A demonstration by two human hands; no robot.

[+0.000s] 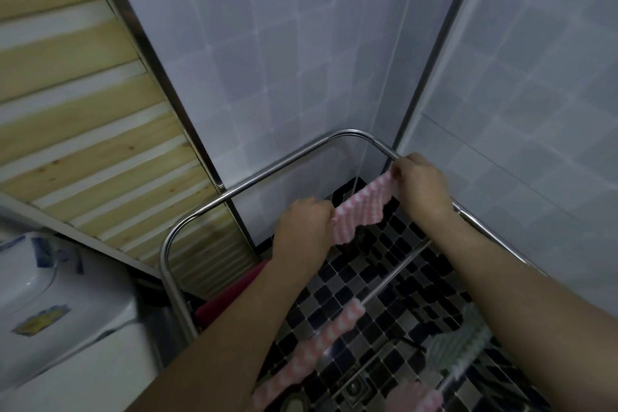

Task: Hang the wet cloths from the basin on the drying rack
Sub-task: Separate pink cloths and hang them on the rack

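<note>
Nearest, at the bottom edge, a small pink-and-white cloth point(414, 397) hung over a rail of the steel drying rack point(267, 174). Just beyond it, a green-and-white cloth point(463, 341) was draped on the same side. To its left, a long pink-and-white cloth point(321, 338) lay along a middle rail point(396, 279). Under them showed the black-and-grey mosaic floor point(384, 244) and a square floor drain point(354, 388).

Farther out, both bare forearms reached over the rack. The left hand point(301, 227) and the right hand point(421, 184) each had their fingers curled onto an end of a pink-and-white checked cloth point(361, 211), which was stretched between them near the rack's far corner. Whether it rested on a rail could not be told.

A red object point(230, 291) sat low at the left beside a white appliance point(50, 294). Behind stood wooden slats point(83, 110) and pale wall tiles point(284, 60).
</note>
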